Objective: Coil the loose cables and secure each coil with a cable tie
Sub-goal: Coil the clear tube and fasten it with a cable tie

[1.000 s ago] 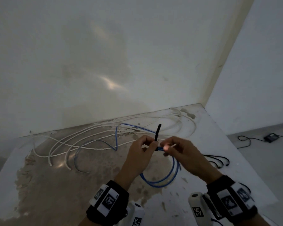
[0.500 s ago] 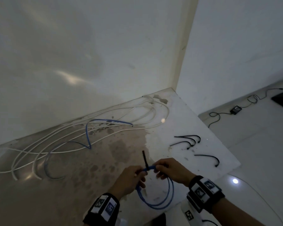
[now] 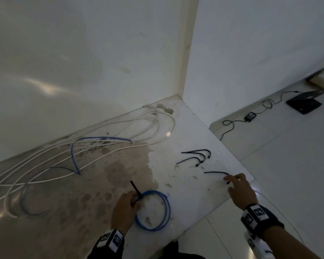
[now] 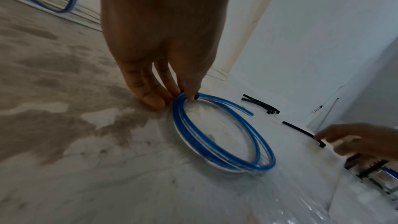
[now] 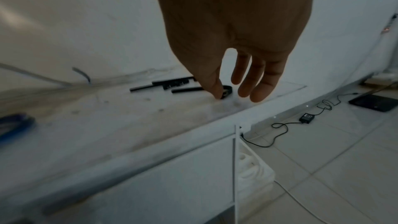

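Pinching the blue coil [image 3: 153, 212] at its far-left rim with the left hand [image 3: 124, 210], fingers [image 4: 150, 98] curled down round the strands where a black cable tie [image 3: 136, 189] sticks up from the bundle. Lying flat on the tabletop [image 3: 191, 131] near its front edge, close to the front right corner, with one loose blue end [image 4: 247, 112] poking out past the loop. Reaching with the right hand [image 3: 239, 189] to the right edge of the tabletop, fingers [image 5: 258, 83] hanging loosely spread and a fingertip touching the head end of a single spare cable tie [image 3: 216, 172]; not closed round it, holding nothing. Lying further back along the right edge, well apart from the coil: three more spare ties [image 3: 196, 156] bunched together. Sprawled uncoiled along the back edge by the wall: white cables [image 3: 138, 126] and a loose blue cable [image 3: 73, 156], over a brown-stained patch [image 3: 101, 184].
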Available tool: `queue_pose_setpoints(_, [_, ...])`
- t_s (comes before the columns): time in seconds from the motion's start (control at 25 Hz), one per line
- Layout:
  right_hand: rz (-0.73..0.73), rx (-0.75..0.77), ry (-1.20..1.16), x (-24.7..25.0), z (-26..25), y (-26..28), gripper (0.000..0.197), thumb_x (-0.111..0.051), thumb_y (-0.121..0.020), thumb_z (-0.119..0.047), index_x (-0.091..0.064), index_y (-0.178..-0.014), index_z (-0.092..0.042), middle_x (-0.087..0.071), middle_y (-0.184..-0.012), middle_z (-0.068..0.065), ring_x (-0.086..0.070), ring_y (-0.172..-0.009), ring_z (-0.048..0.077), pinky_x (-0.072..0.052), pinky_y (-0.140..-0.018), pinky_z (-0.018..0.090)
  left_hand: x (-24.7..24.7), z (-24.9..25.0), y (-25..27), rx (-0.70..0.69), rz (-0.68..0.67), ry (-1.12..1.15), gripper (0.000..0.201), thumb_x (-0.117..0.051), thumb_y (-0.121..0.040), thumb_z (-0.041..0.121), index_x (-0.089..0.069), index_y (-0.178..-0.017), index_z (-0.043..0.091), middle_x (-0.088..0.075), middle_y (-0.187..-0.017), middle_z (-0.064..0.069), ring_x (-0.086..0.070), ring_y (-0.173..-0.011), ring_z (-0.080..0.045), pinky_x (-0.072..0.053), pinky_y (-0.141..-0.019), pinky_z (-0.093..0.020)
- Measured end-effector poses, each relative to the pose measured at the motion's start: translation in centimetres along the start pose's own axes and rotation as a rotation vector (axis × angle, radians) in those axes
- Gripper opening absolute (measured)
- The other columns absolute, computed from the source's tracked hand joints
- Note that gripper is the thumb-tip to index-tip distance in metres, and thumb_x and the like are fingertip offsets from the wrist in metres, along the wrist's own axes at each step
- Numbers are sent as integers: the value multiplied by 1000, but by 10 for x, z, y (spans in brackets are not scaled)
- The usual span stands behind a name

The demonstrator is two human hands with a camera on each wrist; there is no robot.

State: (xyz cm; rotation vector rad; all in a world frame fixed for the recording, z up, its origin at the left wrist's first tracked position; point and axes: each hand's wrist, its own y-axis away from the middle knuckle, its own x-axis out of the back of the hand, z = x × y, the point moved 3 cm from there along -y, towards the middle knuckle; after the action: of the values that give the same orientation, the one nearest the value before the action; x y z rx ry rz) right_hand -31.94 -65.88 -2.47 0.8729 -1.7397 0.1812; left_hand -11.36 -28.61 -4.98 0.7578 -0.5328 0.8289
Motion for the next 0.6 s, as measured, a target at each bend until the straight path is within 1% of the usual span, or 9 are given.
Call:
queue_pose_setpoints(0.08, [-13, 33, 97, -1, 14, 1, 34, -55, -89, -7, -60, -117, -27, -43, -125, 3, -53, -101, 25, -54, -70, 40, -2, -4, -6, -14, -32, -18, 18, -60, -93, 35, -55, -110, 36, -56, -106, 9, -59, -94, -13, -51, -79, -30])
queue_pose_setpoints(0.16, [18, 70, 123, -2, 17, -1, 35, -60, -87, -9, -60, -117, -28, -44, -123, 2, -53, -99, 25, -54, -65, 41, -2, -6, -8, -35, -46, -16, 17, -59, -92, 37, -56, -109, 36, -57, -106, 11, -59, -96, -12, -50, -79, -29])
queue_pose_setpoints(0.24, [70, 114, 118, -2, 9, -4, 35, -67, -84, -12, -63, -115, -26, -46, -117, 2, -54, -95, 27, -51, -60, 38, 3, -5, -7, -19, -45, 33, 19, -58, -92, 41, -58, -109, 33, -60, -105, 11, -59, -92, -10, -47, -73, -24])
queue_pose_setpoints(0.32, [84, 196, 110, -5, -9, -7, 34, -72, -82, -14, -65, -113, -26, -48, -112, 3, -55, -93, 27, -50, -58, 37, 17, -11, -7, 68, 29, 133, 19, -58, -93, 38, -60, -110, 28, -64, -99, 7, -61, -85, -10, -46, -67, -21])
queue_pose_setpoints(0.4, [41, 242, 101, -12, -33, -10, 32, -72, -83, -19, -64, -113, -29, -49, -109, 1, -55, -94, 25, -50, -61, 36, 45, -22, -11, 153, 233, 204, 19, -59, -94, 26, -61, -112, 19, -63, -91, -1, -62, -78, -19, -49, -64, -28])
queue_pose_setpoints(0.44, [8, 254, 101, -16, -45, -12, 31, -71, -85, -22, -64, -114, -30, -50, -109, 1, -56, -95, 24, -50, -63, 35, 66, -30, -14, 185, 403, 209, 22, -62, -92, 21, -60, -113, 14, -61, -90, -6, -62, -79, -27, -49, -65, -33])
queue_pose_setpoints(0.52, [-54, 280, 96, -27, -62, -14, 28, -68, -87, -24, -62, -114, -30, -50, -108, 0, -57, -94, 22, -51, -66, 33, 112, -44, -24, 264, 759, 134, 45, -73, -83, 21, -54, -120, 5, -57, -106, -19, -58, -95, -41, -46, -76, -44])
queue_pose_setpoints(0.56, [-80, 289, 91, -32, -66, -15, 27, -68, -88, -24, -62, -114, -30, -50, -106, 0, -57, -94, 22, -51, -67, 33, 135, -47, -31, 301, 853, 111, 60, -76, -81, 27, -49, -129, 3, -54, -120, -23, -54, -106, -44, -45, -82, -50])
queue_pose_setpoints(0.6, [-96, 288, 75, -36, -69, -14, 27, -68, -87, -23, -62, -113, -29, -50, -104, -1, -58, -96, 22, -52, -69, 33, 154, -46, -40, 312, 854, 112, 70, -75, -82, 33, -43, -136, 3, -51, -130, -23, -51, -114, -43, -45, -88, -53])
